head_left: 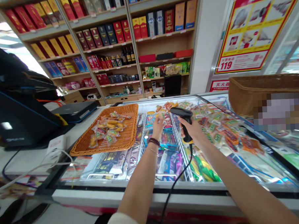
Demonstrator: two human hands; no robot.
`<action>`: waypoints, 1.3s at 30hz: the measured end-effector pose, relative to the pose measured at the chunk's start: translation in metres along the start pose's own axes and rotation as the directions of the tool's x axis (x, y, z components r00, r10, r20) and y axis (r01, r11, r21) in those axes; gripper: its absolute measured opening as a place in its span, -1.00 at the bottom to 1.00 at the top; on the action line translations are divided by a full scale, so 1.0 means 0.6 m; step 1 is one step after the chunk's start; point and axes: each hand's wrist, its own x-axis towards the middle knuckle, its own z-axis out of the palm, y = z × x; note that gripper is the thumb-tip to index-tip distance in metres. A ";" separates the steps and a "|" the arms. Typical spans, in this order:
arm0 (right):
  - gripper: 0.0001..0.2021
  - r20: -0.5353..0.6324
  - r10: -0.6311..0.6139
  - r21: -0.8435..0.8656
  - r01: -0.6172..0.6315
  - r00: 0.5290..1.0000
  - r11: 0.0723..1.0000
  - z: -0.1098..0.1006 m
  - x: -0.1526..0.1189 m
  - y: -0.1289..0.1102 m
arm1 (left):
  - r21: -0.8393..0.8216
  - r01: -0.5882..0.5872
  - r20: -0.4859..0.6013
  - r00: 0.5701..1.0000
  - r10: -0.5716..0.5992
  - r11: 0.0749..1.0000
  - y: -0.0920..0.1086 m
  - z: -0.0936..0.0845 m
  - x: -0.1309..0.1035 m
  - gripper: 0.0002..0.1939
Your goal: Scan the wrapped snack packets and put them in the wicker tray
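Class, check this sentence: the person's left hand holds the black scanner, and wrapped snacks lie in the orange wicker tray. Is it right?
Not quite. The head view shows that the right hand holds the black scanner; wrapped snacks do lie in the orange wicker tray.

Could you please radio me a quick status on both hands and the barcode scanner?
Right hand gripping barcode scanner. Left hand over freezer, grip unclear. Scanner cable draped across freezer's front edge.
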 end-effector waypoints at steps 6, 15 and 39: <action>-0.64 0.136 -0.049 -0.331 0.092 0.990 0.939 0.002 -0.024 -0.026 | -0.316 0.133 -0.055 0.986 -0.158 0.939 0.010 -0.050 0.014 -0.69; -0.72 0.230 -0.115 -0.596 0.233 0.966 0.768 0.008 -0.039 -0.038 | -0.414 0.109 -0.065 0.987 -0.149 0.903 0.018 -0.069 0.023 -0.72; -0.74 0.257 -0.091 -0.660 0.243 0.962 0.711 0.012 -0.047 -0.049 | -0.390 0.078 -0.088 0.989 -0.121 0.917 0.015 -0.073 0.023 -0.73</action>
